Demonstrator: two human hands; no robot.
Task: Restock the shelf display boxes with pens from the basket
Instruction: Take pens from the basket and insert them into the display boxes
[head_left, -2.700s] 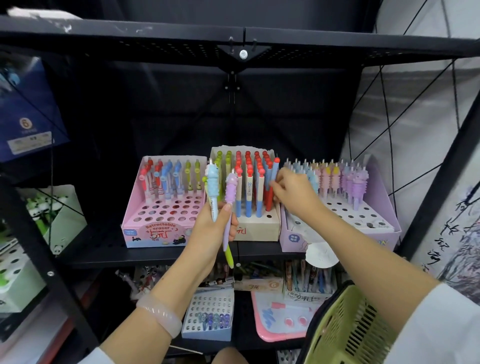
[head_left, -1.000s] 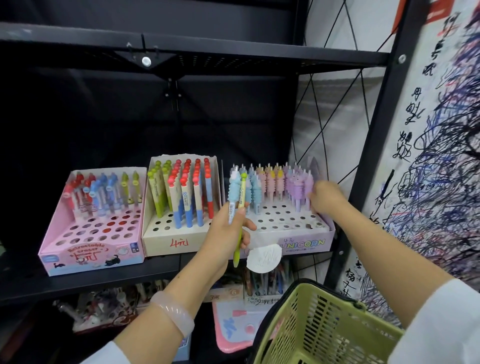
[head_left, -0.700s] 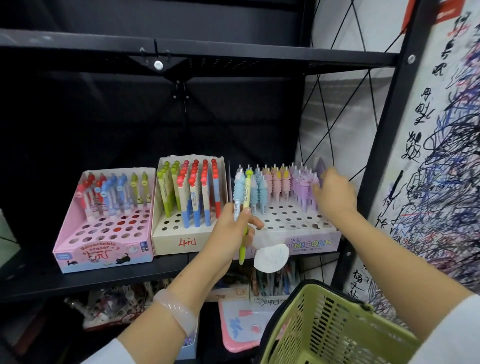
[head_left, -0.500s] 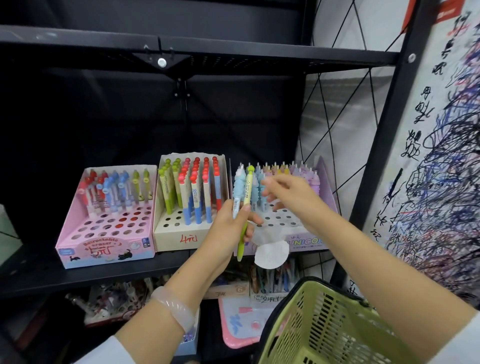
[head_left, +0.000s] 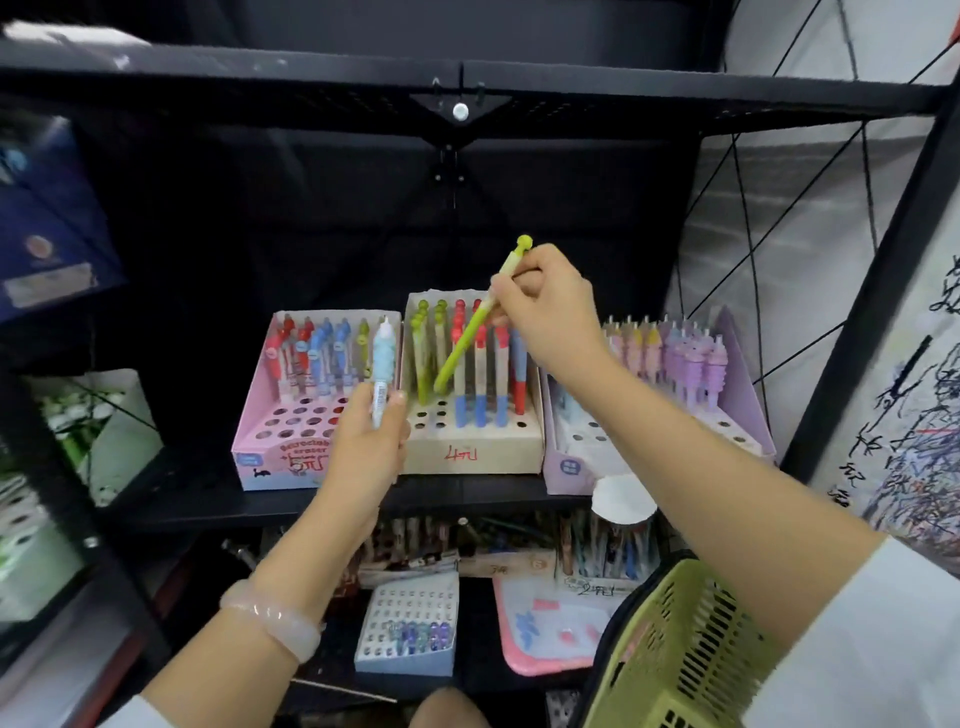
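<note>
- Your right hand (head_left: 550, 312) pinches a slim lime-green pen (head_left: 474, 332) near its upper end, fingers curled round the barrel. The pen has a rounded knob on top and tilts down-left, its tip over the beige display box (head_left: 472, 454).
- That beige box is matte cardboard, with a flat top punched with round holes and a red handwritten mark on its front face. Its rear rows hold upright pens with green and red ball tops and pale barrels ending in blue or red; the front left holes are open.
- Your left hand (head_left: 366, 457) holds a pale blue pen (head_left: 383, 364) upright, thumb and fingers clamped on its lower barrel. The upper grip is ribbed and bumpy, soft-looking, tapering to a point. It stands in front of the seam between the pink and beige boxes.
- The pink display box (head_left: 283, 457) is glossy printed card with sloped side walls; red, blue and green pens fill the back rows.
- The lilac display box (head_left: 737, 364) sits just right of the beige one and holds ribbed pastel pens at the rear. A round white paper tag (head_left: 621, 501) hangs at its front edge.
- All three boxes sit side by side on a black metal shelf (head_left: 467, 499).
- A lime-green plastic basket (head_left: 670, 654) with slotted walls is at lower right, under your right forearm; its contents are not visible.
- A smooth, translucent pale pink bangle (head_left: 270, 621) circles your left wrist.
</note>
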